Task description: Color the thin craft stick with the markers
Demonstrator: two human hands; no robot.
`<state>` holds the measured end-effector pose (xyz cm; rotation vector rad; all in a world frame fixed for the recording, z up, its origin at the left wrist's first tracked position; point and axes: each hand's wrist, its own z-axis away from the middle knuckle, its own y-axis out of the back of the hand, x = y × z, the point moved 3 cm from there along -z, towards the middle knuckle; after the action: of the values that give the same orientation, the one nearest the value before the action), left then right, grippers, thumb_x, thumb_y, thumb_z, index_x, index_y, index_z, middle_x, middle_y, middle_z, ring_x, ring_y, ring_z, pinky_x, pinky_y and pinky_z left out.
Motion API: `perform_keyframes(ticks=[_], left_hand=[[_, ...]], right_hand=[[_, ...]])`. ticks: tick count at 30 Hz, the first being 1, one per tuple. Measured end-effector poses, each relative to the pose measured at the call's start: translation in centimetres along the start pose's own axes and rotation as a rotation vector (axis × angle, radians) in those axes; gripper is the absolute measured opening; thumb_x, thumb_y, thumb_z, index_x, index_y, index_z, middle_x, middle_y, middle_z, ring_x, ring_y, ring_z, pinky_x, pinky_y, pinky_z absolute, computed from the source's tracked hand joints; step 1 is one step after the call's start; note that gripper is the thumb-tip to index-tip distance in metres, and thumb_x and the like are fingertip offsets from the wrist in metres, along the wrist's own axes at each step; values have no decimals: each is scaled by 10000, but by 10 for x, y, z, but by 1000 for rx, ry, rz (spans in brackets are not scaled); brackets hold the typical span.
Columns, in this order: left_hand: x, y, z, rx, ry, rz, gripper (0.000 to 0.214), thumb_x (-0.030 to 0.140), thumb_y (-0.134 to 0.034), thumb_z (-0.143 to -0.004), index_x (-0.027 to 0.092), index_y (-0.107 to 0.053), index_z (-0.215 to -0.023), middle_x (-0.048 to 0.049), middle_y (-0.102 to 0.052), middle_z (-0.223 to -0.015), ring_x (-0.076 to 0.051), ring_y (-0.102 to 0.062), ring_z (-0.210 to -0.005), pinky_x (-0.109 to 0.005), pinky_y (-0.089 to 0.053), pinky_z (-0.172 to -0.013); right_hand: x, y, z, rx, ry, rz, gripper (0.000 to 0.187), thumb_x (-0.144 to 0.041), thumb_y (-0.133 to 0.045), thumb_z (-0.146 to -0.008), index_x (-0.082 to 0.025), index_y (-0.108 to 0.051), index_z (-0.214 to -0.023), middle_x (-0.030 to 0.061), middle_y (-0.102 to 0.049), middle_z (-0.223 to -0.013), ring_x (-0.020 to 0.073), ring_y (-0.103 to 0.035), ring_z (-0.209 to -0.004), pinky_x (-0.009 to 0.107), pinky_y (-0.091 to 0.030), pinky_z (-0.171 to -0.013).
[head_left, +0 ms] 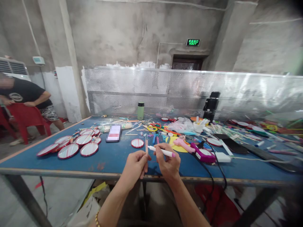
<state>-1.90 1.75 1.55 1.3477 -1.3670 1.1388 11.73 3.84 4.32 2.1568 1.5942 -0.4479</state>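
Near the front edge of the blue table (pixel 104 168), my left hand (pixel 136 163) pinches a thin, flat stick (pixel 146 145) that stands upright. In my right hand (pixel 169 162) is a white marker (pixel 164 152) with a pink end, gripped like a pen. Its tip points left and lies close to the stick; whether they touch I cannot tell. Just behind the stick lies a round, red-rimmed disc (pixel 137 143). A pink glue gun (pixel 183 144) rests on a yellow disc (pixel 174 145) to the right of my right hand.
Several red-rimmed discs (pixel 68 150) are heaped at left, beside a phone (pixel 114 133). A green bottle (pixel 140 111) stands at the back. A purple device (pixel 203 153), cables and loose craft pieces cover the right side. Another person (pixel 26 94) leans over a red chair (pixel 27 116).
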Motion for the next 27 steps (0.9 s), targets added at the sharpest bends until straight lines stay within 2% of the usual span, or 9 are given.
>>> perform_keyframes(ticks=[16,22,27], left_hand=[[0,0,2,3,-12,3,418,572,-638,-808,163,-620,-725,56,-531,-437,-53,-370,-275,-171,-218,-320],[-1,1,1,6,-17,3,414,570,-645,-818,168,-620,-722,52,-544,-439,-55,-377,-270,-173,-212,-322],[-1,1,1,0,-24,14,413,570,-644,-815,169,-621,-721,52,-548,-435,-59,-382,-265,-177,-219,-316]], right_hand=[[1,1,2,34,31,19,220,-294,-546,-964,-211,-674,-805,-9,-639,-639,103,-516,-461,239,-435,-476],[-1,0,1,2,56,28,221,-280,-542,-956,-210,-680,-799,-2,-653,-646,112,-537,-491,241,-455,-502],[-1,2,1,45,46,37,224,-272,-543,-950,-210,-677,-782,-10,-635,-620,107,-514,-460,246,-440,-493]])
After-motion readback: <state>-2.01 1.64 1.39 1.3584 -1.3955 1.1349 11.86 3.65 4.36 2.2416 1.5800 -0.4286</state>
